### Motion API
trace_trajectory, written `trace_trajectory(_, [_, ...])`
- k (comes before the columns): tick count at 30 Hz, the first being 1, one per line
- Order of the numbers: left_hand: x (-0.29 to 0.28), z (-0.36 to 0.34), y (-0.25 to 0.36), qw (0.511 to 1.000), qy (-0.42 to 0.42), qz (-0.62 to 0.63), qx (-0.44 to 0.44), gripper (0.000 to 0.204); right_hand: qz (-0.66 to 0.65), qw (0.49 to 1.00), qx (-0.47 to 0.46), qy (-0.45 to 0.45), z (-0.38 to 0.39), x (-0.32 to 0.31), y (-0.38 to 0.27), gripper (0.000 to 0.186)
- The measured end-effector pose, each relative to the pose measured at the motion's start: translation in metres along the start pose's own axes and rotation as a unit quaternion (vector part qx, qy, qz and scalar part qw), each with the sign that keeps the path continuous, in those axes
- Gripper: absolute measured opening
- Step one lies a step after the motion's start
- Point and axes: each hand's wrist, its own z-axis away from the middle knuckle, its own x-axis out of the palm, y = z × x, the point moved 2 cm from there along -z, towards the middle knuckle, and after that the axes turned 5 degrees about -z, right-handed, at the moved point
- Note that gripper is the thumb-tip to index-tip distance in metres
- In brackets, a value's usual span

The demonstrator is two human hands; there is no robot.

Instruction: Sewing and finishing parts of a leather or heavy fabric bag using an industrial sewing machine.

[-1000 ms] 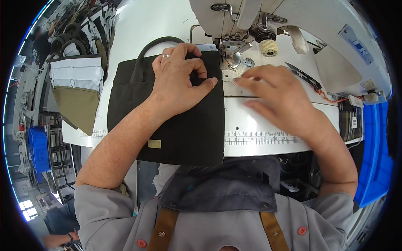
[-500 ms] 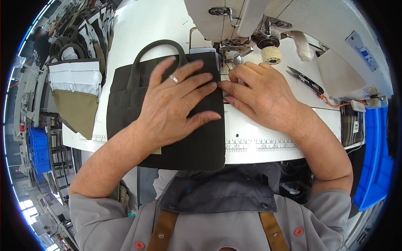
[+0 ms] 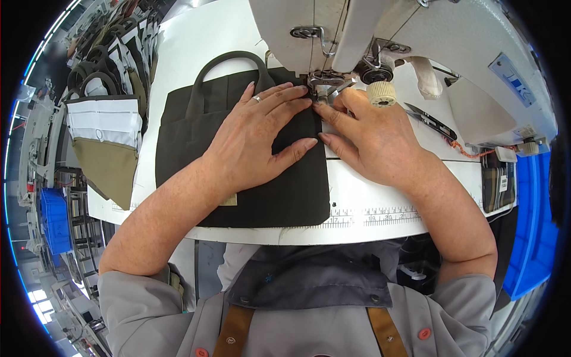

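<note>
A dark fabric handbag (image 3: 285,199) with one looped handle (image 3: 229,55) lies flat on the white table. Its upper right edge sits under the presser foot of a sewing machine (image 3: 319,89). My left hand (image 3: 253,134), with a ring on one finger, rests palm down on the bag, fingers stretched and thumb spread. At the bag's right edge, just in front of the needle area, my right hand (image 3: 380,134) has its fingers curled, with the index fingertip and thumb at the fabric edge. The machine parts partly hide its far fingers.
Black-handled thread snips (image 3: 433,122) with an orange cord lie right of the machine. A plaid cloth piece (image 3: 498,181) is at the table's right end, beside a blue bin (image 3: 529,226). Several unfinished bags (image 3: 104,125) stand stacked at the left. A ruler strip (image 3: 380,215) runs along the front edge.
The bag has moved away from me, its upper right edge now further under the machine's foot. My left hand has settled flatter on it, and my right hand has moved slightly forward.
</note>
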Motion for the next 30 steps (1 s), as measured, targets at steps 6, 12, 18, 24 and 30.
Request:
trace_trajectory(6, [0.001,-0.004,-0.008,1.0,0.003,-0.002,0.008,0.054,0.002,1.0,0.019,0.004,-0.001,0.001,0.001,0.036])
trace_trajectory(12, [0.002,-0.006,-0.01,1.0,0.01,0.001,0.012,0.055,-0.002,1.0,0.023,0.012,-0.003,0.001,0.0,0.036])
trace_trajectory(18, [0.002,-0.008,-0.011,1.0,0.01,0.008,0.018,0.054,-0.07,0.996,0.045,0.022,0.002,0.001,0.011,0.03])
trace_trajectory(24, [0.004,-0.011,-0.015,1.0,0.006,-0.002,0.014,0.056,-0.342,0.917,0.172,0.116,0.003,0.002,0.034,0.029])
trace_trajectory(30, [0.002,-0.009,-0.015,1.0,-0.007,-0.006,0.024,0.059,-0.432,0.871,0.147,0.184,0.003,-0.004,0.036,0.034])
